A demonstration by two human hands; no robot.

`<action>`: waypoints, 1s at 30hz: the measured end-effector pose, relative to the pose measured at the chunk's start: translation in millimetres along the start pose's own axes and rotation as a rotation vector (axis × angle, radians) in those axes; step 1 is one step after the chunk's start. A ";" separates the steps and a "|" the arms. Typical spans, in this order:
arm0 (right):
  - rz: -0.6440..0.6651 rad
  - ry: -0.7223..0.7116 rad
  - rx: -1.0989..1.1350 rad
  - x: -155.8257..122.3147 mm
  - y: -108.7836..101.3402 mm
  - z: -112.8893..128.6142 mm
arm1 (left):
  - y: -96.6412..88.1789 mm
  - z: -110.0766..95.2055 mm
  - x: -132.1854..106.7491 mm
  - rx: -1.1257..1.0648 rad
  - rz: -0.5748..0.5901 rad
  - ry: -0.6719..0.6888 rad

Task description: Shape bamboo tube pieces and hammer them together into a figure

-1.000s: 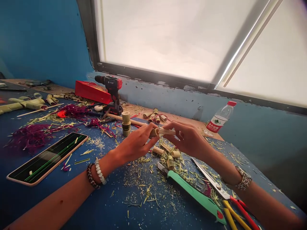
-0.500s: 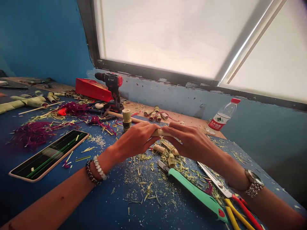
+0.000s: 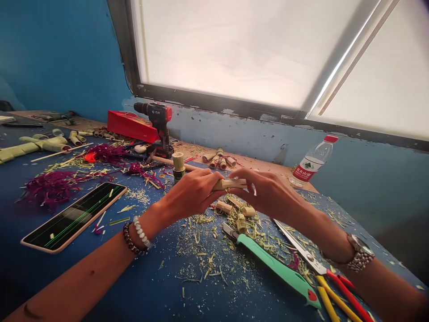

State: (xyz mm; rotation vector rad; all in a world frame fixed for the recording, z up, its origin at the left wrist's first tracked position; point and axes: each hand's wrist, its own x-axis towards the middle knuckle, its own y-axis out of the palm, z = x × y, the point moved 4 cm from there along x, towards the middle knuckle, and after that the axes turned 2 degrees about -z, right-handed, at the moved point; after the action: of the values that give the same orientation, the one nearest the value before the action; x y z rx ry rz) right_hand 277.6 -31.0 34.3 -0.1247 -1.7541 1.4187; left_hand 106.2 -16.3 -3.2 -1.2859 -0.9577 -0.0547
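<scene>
Pinched in my left hand (image 3: 192, 192) is a short pale bamboo piece (image 3: 231, 184), held level above the blue work surface. My right hand (image 3: 268, 192) curls its fingers round the right end of that piece, with a gap showing between fingers and thumb. Below the hands lie several cut bamboo pieces (image 3: 240, 222) among green shavings. A utility knife (image 3: 275, 266) with a green handle rests in front, its blade pointing toward these pieces. Scissors (image 3: 310, 257) with a red handle lie under my right forearm.
A smartphone (image 3: 75, 217) lies at left beside purple string (image 3: 48, 190). Behind stand a cordless drill (image 3: 160, 120), a red box (image 3: 130, 126) and an upright bamboo piece (image 3: 178, 162). A water bottle (image 3: 313, 161) stands at right, near a yellow-handled tool (image 3: 328, 304). Bundled bamboo tubes (image 3: 219, 158) sit near the wall.
My right fingers have loosened and shifted right along the bamboo piece, so more of it shows. My left hand keeps its grip. The view has shifted slightly.
</scene>
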 end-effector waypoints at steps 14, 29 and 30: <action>0.166 -0.112 0.183 -2.5 5.7 -8.3 | 9.3 -7.9 -0.1 -0.020 0.033 0.034; 0.117 0.040 0.227 -2.9 21.5 -9.6 | 13.3 -1.5 -1.5 -0.067 0.042 -0.056; 0.095 0.076 0.288 -3.0 24.8 -9.0 | 12.6 -2.0 -1.4 -0.062 0.034 -0.056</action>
State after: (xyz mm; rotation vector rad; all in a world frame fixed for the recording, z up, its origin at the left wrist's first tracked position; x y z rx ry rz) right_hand 275.1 -17.2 11.8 -0.1066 -1.4824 1.6972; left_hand 113.1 -14.4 -13.8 -1.3660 -0.9880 -0.0226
